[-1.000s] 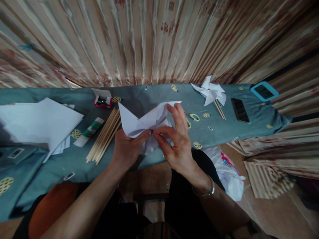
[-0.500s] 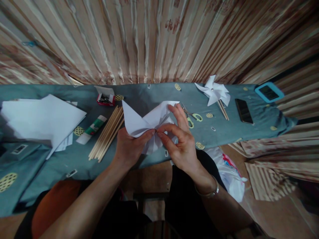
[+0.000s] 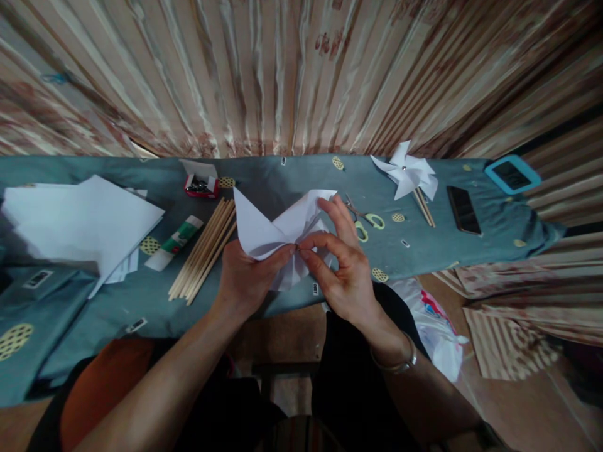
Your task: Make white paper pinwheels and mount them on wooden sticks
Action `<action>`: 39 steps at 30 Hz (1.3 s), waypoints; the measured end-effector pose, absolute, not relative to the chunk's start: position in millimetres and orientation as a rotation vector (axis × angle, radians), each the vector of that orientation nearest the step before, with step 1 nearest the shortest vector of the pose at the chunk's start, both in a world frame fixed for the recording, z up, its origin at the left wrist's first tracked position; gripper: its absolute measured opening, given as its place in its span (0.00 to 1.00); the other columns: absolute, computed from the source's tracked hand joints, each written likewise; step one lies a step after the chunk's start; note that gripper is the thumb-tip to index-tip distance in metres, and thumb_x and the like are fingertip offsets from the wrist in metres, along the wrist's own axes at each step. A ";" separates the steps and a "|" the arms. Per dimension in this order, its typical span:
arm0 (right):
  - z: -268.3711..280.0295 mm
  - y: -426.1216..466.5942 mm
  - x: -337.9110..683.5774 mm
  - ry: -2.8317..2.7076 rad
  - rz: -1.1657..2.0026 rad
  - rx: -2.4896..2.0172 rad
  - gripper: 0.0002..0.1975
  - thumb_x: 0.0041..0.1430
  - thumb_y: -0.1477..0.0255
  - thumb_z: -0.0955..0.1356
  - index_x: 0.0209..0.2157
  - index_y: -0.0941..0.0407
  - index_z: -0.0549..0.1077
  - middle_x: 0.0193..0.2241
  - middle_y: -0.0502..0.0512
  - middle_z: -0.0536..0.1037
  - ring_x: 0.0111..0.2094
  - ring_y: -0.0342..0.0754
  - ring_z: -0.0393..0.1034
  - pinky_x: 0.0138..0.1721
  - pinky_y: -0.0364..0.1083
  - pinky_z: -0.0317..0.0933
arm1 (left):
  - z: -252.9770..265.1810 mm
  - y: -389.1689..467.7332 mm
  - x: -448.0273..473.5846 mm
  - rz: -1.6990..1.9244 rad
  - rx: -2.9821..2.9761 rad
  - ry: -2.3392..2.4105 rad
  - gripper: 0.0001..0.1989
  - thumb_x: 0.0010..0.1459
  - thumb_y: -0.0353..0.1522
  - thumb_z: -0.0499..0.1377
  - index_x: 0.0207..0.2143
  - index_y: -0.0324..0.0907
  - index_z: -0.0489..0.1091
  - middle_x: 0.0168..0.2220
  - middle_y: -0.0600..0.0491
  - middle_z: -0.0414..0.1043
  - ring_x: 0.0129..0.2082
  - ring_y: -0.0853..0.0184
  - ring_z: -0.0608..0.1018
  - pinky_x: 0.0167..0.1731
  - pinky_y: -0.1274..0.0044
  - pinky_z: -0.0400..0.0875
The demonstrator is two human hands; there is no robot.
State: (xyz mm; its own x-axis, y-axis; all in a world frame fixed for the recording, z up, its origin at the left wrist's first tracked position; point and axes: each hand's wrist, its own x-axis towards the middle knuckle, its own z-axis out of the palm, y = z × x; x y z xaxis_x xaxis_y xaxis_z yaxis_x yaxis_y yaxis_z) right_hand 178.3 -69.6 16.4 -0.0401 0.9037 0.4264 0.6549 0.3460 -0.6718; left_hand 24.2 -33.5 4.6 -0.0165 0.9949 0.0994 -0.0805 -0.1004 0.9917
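Observation:
A white paper pinwheel (image 3: 257, 227) with folded, pointed blades is held up over the front edge of the table. My left hand (image 3: 245, 276) grips it from the left, thumb pressed near its centre and the other fingers hidden beneath. At that centre, the thumb and forefinger of my right hand (image 3: 347, 273) pinch together on something tiny that I cannot make out. The remaining right fingers are raised beside the paper's right side. Green-handled scissors (image 3: 374, 220) lie just beyond my right hand. To the left of my left hand rests a bundle of wooden sticks (image 3: 200, 254).
A glue stick (image 3: 174, 243), a small open red box of metal pieces (image 3: 201, 186) and white paper sheets (image 3: 56, 216) lie on the left. On the right are a finished-looking pinwheel (image 3: 409, 171) with sticks, a phone (image 3: 464, 210) and a blue-framed device (image 3: 513, 174).
Both hands keep nearly the same hold on the paper pinwheel. The view has shifted very slightly; nothing on the table has visibly moved.

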 end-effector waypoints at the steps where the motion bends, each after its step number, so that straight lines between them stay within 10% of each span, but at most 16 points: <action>1: 16.5 -69.6 178.2 -1.771 0.374 -1.387 0.05 0.64 0.72 0.67 0.35 0.52 0.75 0.66 0.50 0.64 0.71 0.57 0.47 0.68 0.65 0.48 | 4.4 -33.7 24.0 1.324 1.223 1.118 0.09 0.42 0.29 0.69 0.30 0.39 0.80 0.29 0.51 0.82 0.28 0.63 0.82 0.30 0.75 0.77; 39: 17.6 -73.0 175.7 -1.748 0.474 -1.458 0.05 0.63 0.72 0.67 0.36 0.52 0.75 0.67 0.51 0.63 0.72 0.57 0.46 0.68 0.65 0.47 | 7.0 -38.4 21.5 1.230 1.416 1.292 0.07 0.44 0.31 0.66 0.29 0.39 0.78 0.26 0.53 0.81 0.25 0.64 0.81 0.24 0.78 0.73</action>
State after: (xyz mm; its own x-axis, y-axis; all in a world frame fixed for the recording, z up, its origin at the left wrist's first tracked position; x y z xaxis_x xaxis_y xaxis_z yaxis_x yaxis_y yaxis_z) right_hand 175.7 -73.0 17.6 -0.0225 0.9427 0.3328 0.6458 0.2679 -0.7150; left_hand 21.5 -38.4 7.0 -0.0120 0.9925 0.1220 0.1709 -0.1182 0.9782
